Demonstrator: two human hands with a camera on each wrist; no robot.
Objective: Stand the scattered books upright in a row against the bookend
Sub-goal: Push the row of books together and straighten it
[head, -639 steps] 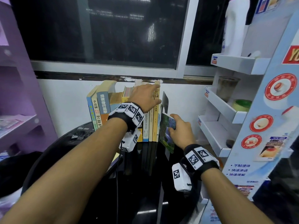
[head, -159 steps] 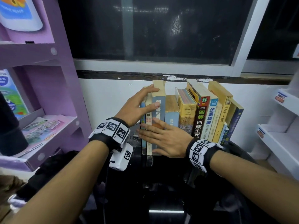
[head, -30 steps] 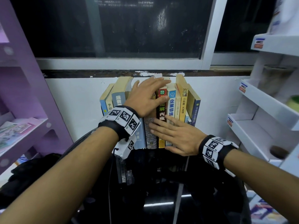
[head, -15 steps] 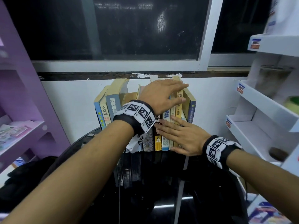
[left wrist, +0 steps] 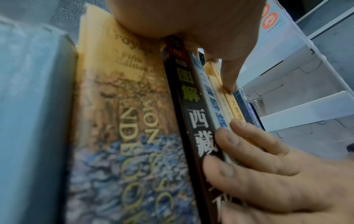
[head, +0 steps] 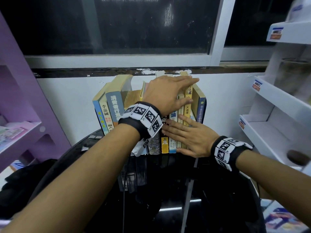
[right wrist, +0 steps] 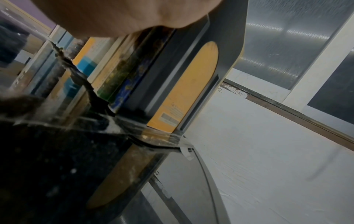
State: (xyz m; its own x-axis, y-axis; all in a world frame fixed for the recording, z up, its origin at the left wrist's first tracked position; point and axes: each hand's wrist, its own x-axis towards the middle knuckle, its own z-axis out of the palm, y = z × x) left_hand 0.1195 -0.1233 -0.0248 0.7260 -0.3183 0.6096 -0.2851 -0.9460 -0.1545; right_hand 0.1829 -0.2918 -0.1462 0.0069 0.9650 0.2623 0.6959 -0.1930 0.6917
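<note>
The books (head: 151, 115) stand tall on the black table (head: 168, 190), against the bookend (right wrist: 193, 84) on the right. The left hand (head: 168, 95) lies flat on top. The right hand (head: 190, 138) presses flat on their spines.

- The pale spine (head: 106, 115), second from the left in the row, reads 李嘉诚.
- The blue spine (head: 100, 119) beside it carries yellow characters; I read only 生.
- The grey-blue spine (head: 115, 106) begins with 消费者行.
- The black spine (left wrist: 193, 109) shows "02", 图解 in green and 西藏 in white.
- The yellow spine (head: 187, 110) reads 大道理.
- The thick mottled spine (left wrist: 122, 115) has "Fifth Edition"; the rest is too blurred.
</note>
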